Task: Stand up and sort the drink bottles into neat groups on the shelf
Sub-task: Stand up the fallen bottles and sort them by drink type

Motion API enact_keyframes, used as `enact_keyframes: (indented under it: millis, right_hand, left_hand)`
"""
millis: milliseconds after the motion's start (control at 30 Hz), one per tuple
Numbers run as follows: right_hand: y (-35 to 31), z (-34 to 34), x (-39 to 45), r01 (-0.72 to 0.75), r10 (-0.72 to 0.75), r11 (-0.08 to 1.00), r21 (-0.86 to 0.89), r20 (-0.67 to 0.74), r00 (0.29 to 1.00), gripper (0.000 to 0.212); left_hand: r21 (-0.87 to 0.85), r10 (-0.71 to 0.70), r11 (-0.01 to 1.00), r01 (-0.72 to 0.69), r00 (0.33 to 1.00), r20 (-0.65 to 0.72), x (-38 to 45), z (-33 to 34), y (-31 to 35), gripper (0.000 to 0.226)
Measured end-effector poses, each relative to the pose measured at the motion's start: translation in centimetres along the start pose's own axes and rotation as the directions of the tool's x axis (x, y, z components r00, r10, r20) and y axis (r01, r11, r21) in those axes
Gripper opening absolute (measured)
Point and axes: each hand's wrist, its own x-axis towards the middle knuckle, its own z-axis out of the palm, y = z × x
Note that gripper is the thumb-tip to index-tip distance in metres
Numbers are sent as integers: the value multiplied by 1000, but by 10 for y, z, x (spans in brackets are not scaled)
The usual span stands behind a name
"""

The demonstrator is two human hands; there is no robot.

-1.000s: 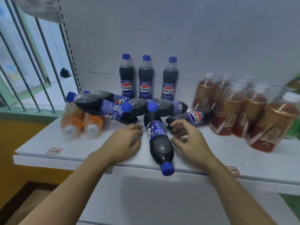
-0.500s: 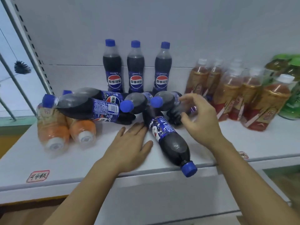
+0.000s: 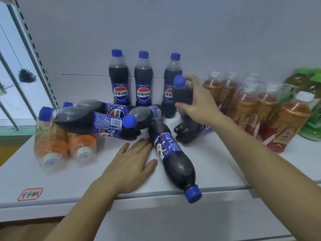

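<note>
Your right hand [image 3: 199,103] grips a cola bottle [image 3: 183,92] upright, just in front of the standing cola row [image 3: 143,79]. Your left hand [image 3: 132,164] lies flat and spread on the shelf [image 3: 52,185]. Risk: the lying bottle [image 3: 173,159] beside it overhangs the shelf edge; a nudge could roll it off.

Both forearms and hands [image 3: 132,164] are bare, no sleeves showing.
</note>
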Motion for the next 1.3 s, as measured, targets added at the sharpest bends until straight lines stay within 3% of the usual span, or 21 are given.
enact_keyframes:
  millis: [200,433,500,533,567,600,633,700,767,933,1133,1300]
  right_hand:
    - [7,-22,44,-254,253,964,78,18,967,61]
    - [8,-17,43,-301,303,950,84,-14,953,80]
    - [-2,-17,26,-150,150,989,17,-241,959,76]
    - [-11,-15,16,6,-19,999,-39,-343,939,68]
    - [-21,-11,8,169,-182,983,-68,-349,919,59]
    - [-33,-6,1,300,-301,953,-43,-244,922,56]
    - [-44,3,-4,369,-368,929,24,-49,929,58]
    - [-61,26,-7,382,-381,921,75,368,848,75]
    - [-64,50,-5,445,-382,895,-11,493,782,79]
    - [-68,56,11,455,-388,883,-115,367,845,66]
    - [-77,39,47,171,-171,985,-7,55,984,71]
    - [-75,35,64,-22,21,1000,20,22,1000,69]
  left_hand:
    - [65,3,998,-8,998,70,3,-1,-1,97]
    - [82,-7,997,1,998,67,2,0,1,97]
    - [81,-10,997,5,998,61,1,1,2,97]
    - [77,-9,997,4,998,58,2,1,2,96]
    - [73,-7,997,3,998,54,2,1,2,96]
    - [68,-5,998,2,999,53,2,1,1,96]
    - [62,-2,998,-1,999,50,2,2,1,94]
    - [46,2,999,-4,999,41,2,2,1,84]
    - [32,2,999,-3,999,40,1,2,0,73]
    - [54,3,999,-4,1000,31,0,2,-1,86]
    - [40,-16,999,14,999,41,2,0,2,67]
    - [59,-17,998,15,999,41,0,0,1,68]
